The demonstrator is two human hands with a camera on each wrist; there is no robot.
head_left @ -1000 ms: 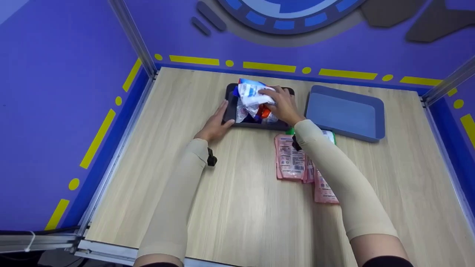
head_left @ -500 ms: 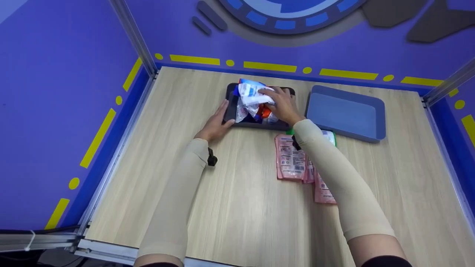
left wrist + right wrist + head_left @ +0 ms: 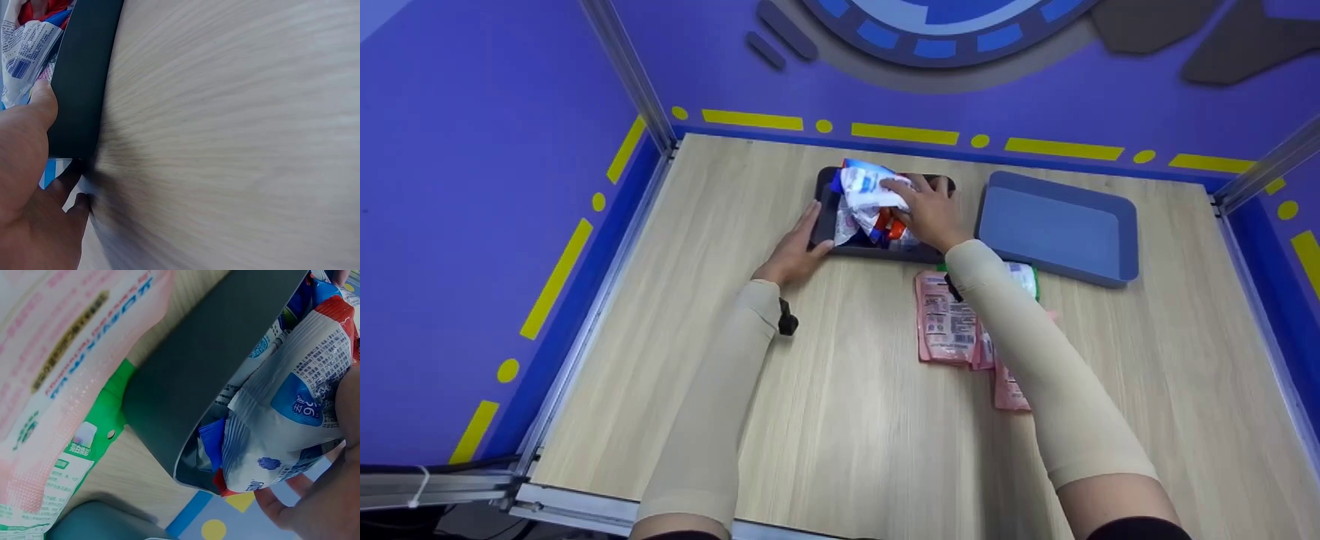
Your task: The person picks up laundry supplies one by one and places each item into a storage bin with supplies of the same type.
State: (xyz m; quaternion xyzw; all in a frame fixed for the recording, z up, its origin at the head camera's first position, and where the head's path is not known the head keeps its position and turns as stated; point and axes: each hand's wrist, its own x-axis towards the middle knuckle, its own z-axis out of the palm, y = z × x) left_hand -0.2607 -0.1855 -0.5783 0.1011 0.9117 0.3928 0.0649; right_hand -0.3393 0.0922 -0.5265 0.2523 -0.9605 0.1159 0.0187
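A dark grey box (image 3: pixel 824 225) at the back of the table holds several crinkled packets. My left hand (image 3: pixel 795 251) grips its left end, with the thumb (image 3: pixel 44 101) over the rim and the other fingers against the outer end. My right hand (image 3: pixel 931 216) holds a white plastic packet (image 3: pixel 866 187) with blue and red parts above the box. In the right wrist view this printed packet (image 3: pixel 304 405) leans across the rim, fingers around its far side. Under it, other packets show in white, blue and orange-red, partly hidden by the hand.
Pink pouches (image 3: pixel 949 322) lie in front of the box, partly under the right forearm. A green and white pouch (image 3: pixel 1023 276) lies among them. A shallow blue-grey tray (image 3: pixel 1126 240) stands to the right. Purple walls (image 3: pixel 960 105) bound the table at the back and sides.
My right forearm has shifted slightly left, and the held packet has tilted a little, showing more of the orange-red packet beneath. My left hand stays on the box.
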